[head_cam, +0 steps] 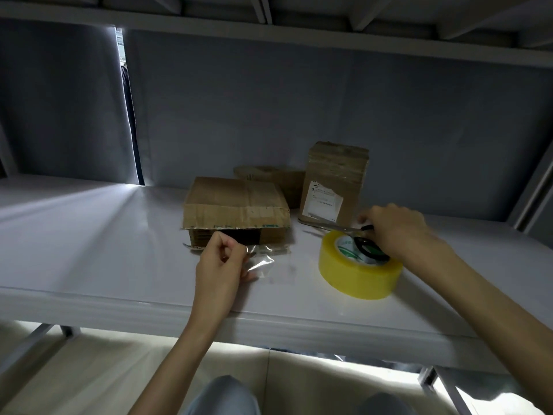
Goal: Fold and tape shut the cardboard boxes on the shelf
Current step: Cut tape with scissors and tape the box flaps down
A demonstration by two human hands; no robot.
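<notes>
We see three brown cardboard boxes on a pale shelf (89,235). The nearest flat box (236,211) lies low, its front flap open onto a dark gap. A clear strip of tape (263,259) lies just before it. A second flat box (272,178) sits behind. A tall box (335,181) stands upright, bearing a white label. A yellowish tape roll (356,274) lies flat nearby.

The label (324,202) print on the upright box (335,181) is illegible.

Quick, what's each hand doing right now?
Left hand: closed, pinching a strip of clear tape.
Right hand: closed on the scissors above the tape roll.
</notes>
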